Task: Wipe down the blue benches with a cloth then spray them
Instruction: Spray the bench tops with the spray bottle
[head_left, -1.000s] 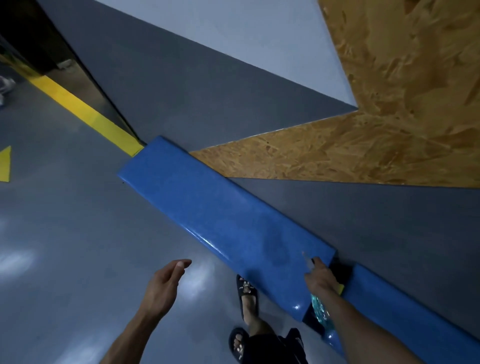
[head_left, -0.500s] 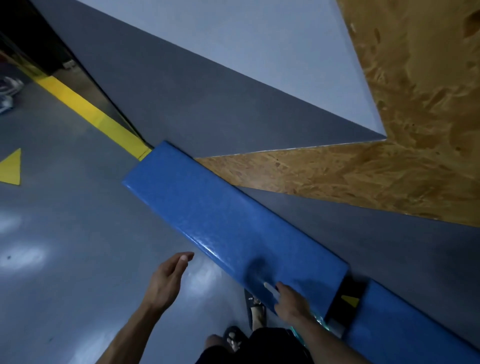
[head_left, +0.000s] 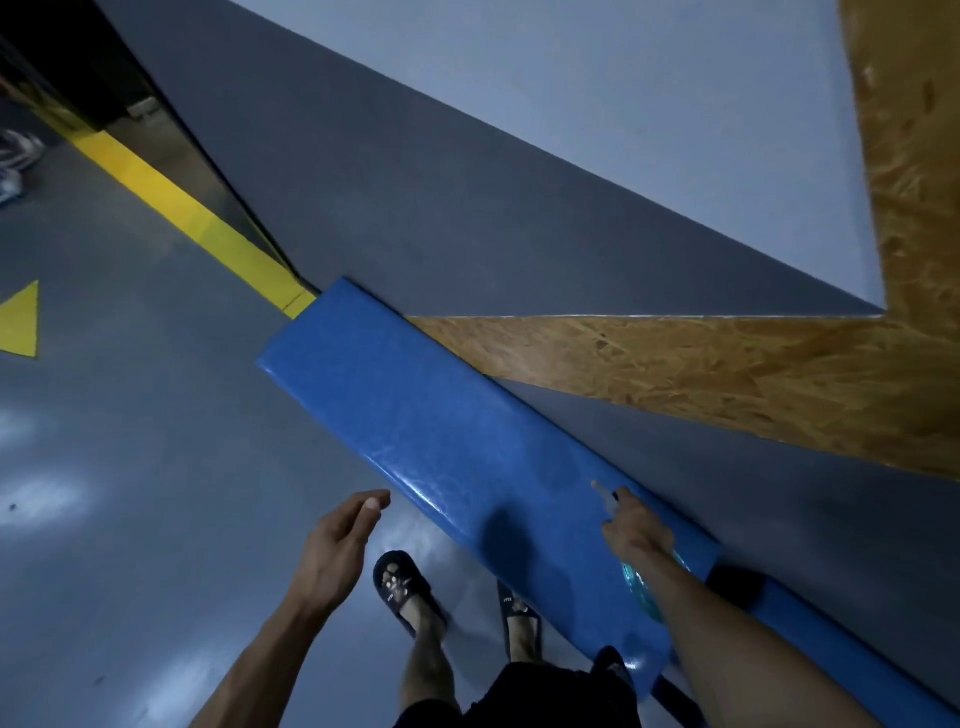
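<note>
A long blue padded bench (head_left: 436, 431) runs diagonally along the wall from upper left to lower right. My right hand (head_left: 636, 530) hovers over its near half and grips a spray bottle (head_left: 638, 587) whose teal body shows under my wrist, with the pale nozzle pointing up the bench. A second blue bench (head_left: 852, 660) continues past a dark gap at the lower right. My left hand (head_left: 340, 545) hangs over the floor beside the bench with relaxed fingers and holds nothing. No cloth is in view.
Glossy grey floor (head_left: 130, 493) lies to the left, with a yellow stripe (head_left: 192, 218) and a yellow triangle (head_left: 23, 322). The wall behind the bench is grey paint and chipboard (head_left: 727, 374). My sandalled feet (head_left: 402, 592) stand next to the bench. Shoes (head_left: 13, 156) lie at the far left.
My right hand with the spray bottle has swung from the bench's front edge toward the wall side. I have stepped along the bench. My left hand stays relaxed over the floor.
</note>
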